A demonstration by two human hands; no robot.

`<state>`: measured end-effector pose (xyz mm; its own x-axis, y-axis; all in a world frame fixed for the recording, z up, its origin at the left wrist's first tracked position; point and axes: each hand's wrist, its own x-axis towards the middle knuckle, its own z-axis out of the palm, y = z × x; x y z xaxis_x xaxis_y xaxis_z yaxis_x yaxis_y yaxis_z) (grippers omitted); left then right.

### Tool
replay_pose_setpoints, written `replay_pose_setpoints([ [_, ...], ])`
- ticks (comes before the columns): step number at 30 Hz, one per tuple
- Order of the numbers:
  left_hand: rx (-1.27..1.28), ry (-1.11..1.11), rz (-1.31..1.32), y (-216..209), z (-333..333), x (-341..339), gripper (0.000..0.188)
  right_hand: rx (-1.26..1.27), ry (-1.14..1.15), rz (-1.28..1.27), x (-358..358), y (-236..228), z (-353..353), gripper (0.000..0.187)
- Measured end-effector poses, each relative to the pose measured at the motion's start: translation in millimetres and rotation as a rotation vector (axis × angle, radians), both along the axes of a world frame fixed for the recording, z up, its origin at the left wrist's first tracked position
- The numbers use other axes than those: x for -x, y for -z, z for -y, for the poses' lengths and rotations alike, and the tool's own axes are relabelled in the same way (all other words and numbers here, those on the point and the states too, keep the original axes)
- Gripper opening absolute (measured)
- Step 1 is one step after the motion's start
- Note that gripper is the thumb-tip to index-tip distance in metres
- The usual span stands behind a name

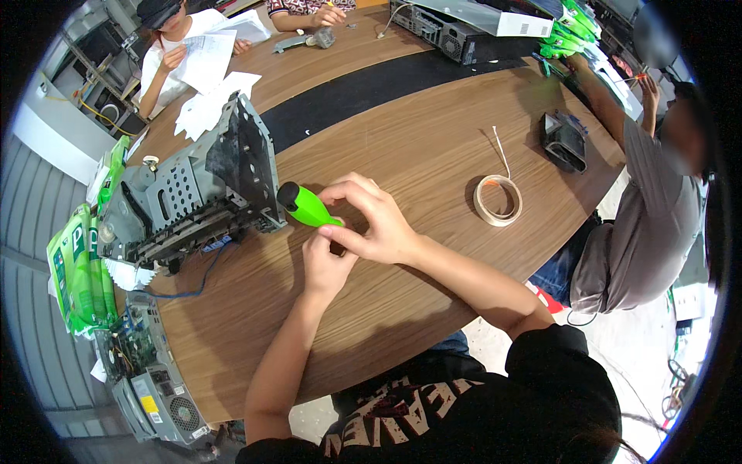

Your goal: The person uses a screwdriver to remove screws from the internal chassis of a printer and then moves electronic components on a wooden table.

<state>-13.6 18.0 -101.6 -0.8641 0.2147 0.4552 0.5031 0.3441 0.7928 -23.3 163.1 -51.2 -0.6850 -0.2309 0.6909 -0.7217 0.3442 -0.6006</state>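
Observation:
A bright green handle [309, 207] with a black rounded end is held up over the table, black end toward the metal chassis. My left hand [326, 267] is closed around its lower end, which the fingers hide. Curled over from the right, my right hand [379, 220] pinches the same end with the thumb, its fingers arched above the handle. What sits at the hidden end I cannot make out. Just left of my hands stands an opened grey metal chassis [189, 182] with perforated panels.
A roll of pale tape [498, 201] and a black plastic part [564, 141] lie to the right. A computer case [456, 35] stands at the back. Green packages [73, 271] and an opened computer unit [166, 394] are at the left edge. Co-workers sit behind and at right.

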Motion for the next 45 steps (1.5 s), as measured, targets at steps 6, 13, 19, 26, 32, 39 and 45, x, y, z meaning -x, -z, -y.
replay_pose_setpoints([
  [6, 0.036, 0.044, -0.016, -2.9, 0.0, -1.4, 0.021, 0.059, 0.0, 0.066, -6.4, 4.7, 2.8, 0.038],
  [13, 0.004, 0.142, -0.008, -14.1, -2.8, -1.5, 0.015, 0.388, -0.079, 0.222, -0.2, 11.8, 2.7, 0.037],
  [19, -0.011, 0.062, 0.039, -5.8, -0.6, -1.4, 0.015, 0.436, -0.183, 0.312, 1.7, 15.6, 2.9, 0.042],
  [26, 0.043, -0.054, -0.064, -7.2, -0.2, -0.6, 0.025, 0.268, -0.066, 0.043, -5.7, -4.7, 3.5, 0.053],
  [32, 0.175, -0.045, -0.304, -2.0, 0.7, 3.1, 0.025, 0.21, 0.059, 0.115, -6.3, -1.0, 6.2, 0.049],
  [39, 0.028, 0.184, -0.092, -9.8, 3.4, -1.8, 0.02, 0.319, -0.018, 0.096, -4.0, 3.6, 1.2, 0.055],
  [45, 0.083, 0.11, -0.192, -9.2, 3.3, -1.2, 0.013, 0.256, -0.084, -0.018, 1.1, -2.5, -7.3, 0.056],
])
